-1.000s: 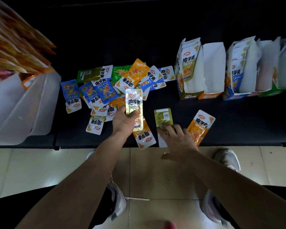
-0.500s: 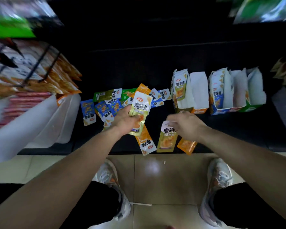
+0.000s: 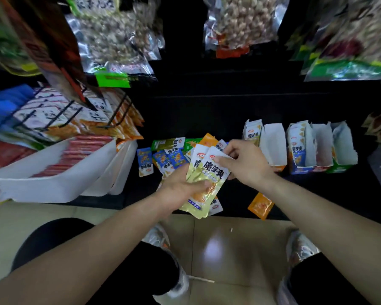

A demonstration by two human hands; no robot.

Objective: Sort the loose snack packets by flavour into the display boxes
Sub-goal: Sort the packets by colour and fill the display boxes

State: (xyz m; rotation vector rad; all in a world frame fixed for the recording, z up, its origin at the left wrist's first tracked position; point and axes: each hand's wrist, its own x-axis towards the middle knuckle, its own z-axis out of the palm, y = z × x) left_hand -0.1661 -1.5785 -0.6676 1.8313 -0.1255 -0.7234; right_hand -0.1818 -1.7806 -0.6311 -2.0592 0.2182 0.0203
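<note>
Dark shop shelf [image 3: 312, 190] carries the loose packet pile [image 3: 169, 156] at ten o'clock of the hands and the display boxes [image 3: 275, 146] at two o'clock. Above its front edge the left hand [image 3: 180, 188] grips two fanned yellow-green packets [image 3: 209, 179], while the right hand [image 3: 246, 164] pinches the front one's top edge.

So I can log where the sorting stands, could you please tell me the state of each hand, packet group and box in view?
Left hand: grips the yellow packets, fanned.
Right hand: pinches the front one's top edge.
Yellow packets: held up, off the shelf.
Pile: loose, unsorted on the shelf.
Orange packet: lying alone at the shelf edge.
Boxes: upright, open; two hold packets.
</note>
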